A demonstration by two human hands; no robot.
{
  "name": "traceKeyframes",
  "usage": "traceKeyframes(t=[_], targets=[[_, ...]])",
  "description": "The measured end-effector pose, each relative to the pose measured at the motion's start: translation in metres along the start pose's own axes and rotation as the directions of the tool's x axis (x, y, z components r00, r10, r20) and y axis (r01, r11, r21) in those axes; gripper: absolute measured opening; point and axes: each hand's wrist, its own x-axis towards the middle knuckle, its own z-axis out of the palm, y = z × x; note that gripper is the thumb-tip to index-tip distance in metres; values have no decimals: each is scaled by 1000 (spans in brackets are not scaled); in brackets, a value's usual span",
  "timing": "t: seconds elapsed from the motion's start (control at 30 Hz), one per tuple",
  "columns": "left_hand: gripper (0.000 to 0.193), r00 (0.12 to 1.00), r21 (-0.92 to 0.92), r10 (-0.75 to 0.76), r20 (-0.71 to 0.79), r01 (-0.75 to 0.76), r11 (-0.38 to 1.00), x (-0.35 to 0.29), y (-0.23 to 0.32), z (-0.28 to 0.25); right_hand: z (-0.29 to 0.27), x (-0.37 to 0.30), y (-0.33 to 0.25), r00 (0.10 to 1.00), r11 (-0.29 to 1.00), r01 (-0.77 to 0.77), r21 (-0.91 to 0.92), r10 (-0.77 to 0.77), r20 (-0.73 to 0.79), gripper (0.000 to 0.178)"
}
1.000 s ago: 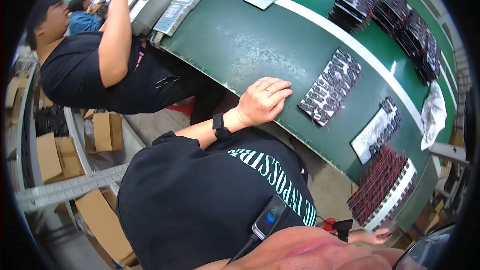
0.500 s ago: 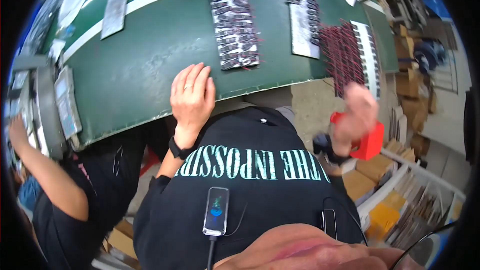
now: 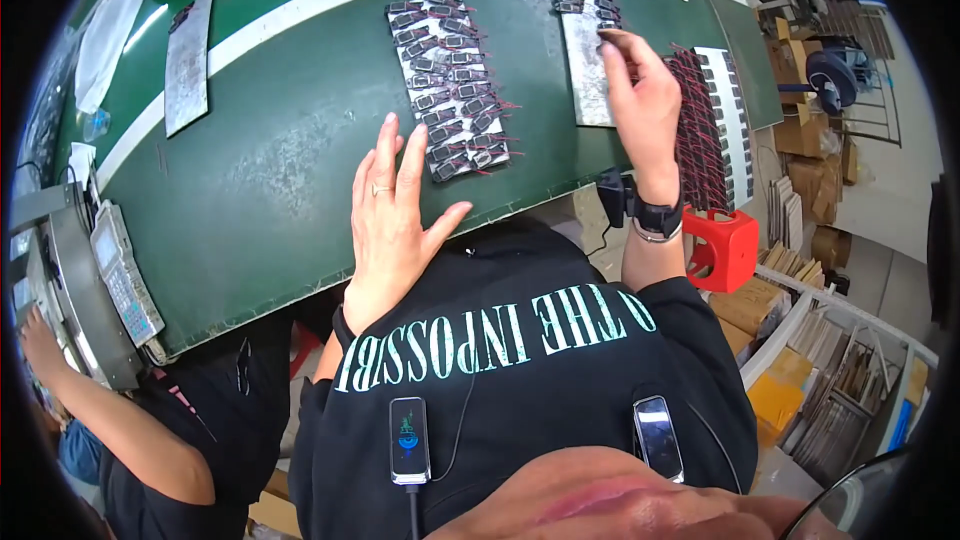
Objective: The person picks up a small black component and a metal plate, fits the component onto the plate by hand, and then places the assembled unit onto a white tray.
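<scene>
Above the grey tray [image 3: 585, 70], right hand [image 3: 640, 105] pinches a small dark part [image 3: 612, 35]; left hand [image 3: 395, 215] rests flat and empty nearby — a loose pinch risks dropping the part onto seated rows.

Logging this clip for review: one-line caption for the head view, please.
Left hand flat on the green table; right hand pinches a small dark part above a grey tray.

Bright, even light; fisheye-bent edges

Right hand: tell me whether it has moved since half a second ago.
Yes. The right hand rose from beside the red plastic stool onto the grey tray.
</scene>
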Motion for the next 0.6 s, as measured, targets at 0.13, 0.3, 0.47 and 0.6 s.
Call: traceKeyframes(t=[0.13, 0.3, 0.47, 0.6], targets=[[93, 1000, 1, -16, 23, 16, 1000, 7, -1, 8, 28, -2, -3, 989, 933, -125, 339, 90, 119, 47], [95, 998, 31, -44, 43, 42, 999, 14, 0, 12, 71, -8, -24, 976, 713, -193, 675, 70, 205, 55], [93, 999, 59, -31, 7, 31, 998, 15, -7, 18, 80, -5, -22, 964, 552, -250, 795, 60, 261, 57], [91, 999, 57, -51, 17, 50, 997, 14, -6, 17, 88, -13, -22, 970, 493, -230, 839, 46, 238, 58]])
